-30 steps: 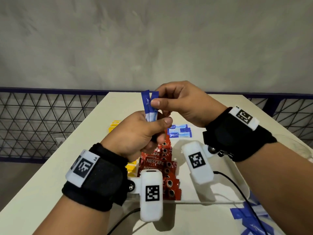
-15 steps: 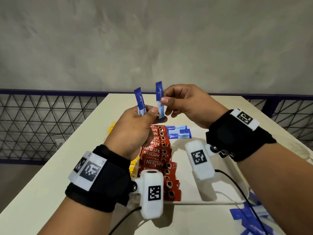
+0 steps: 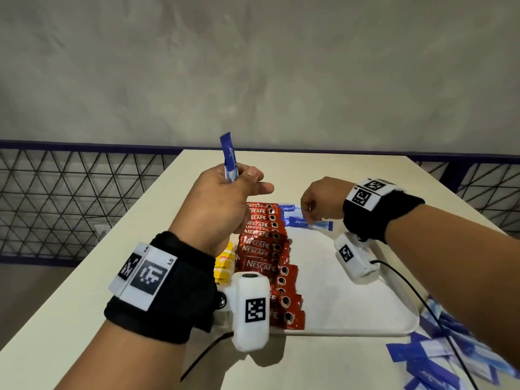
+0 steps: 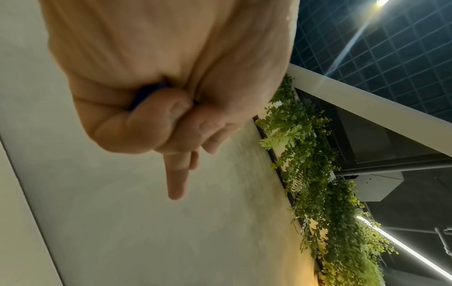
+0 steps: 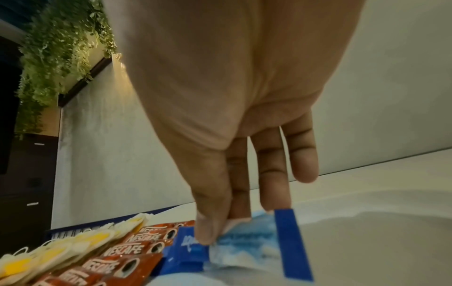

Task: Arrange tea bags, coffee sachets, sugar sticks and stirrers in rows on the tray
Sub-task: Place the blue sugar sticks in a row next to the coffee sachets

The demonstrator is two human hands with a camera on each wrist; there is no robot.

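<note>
Blue sugar stick (image 4: 146, 94) mostly hidden in left hand (image 4: 151, 100), stirrers perhaps unseen

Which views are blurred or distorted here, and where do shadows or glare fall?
Head view: sharp, wide-angle bending at the edges; the left hand casts shadow on the Nescafe sachets. Left wrist view: the hand fills the frame, soft with blur; a ceiling light flares. Right wrist view: the right hand and sugar stick are blurred.

A cream table (image 3: 84, 299) stands before a grey wall (image 3: 253, 66).
</note>
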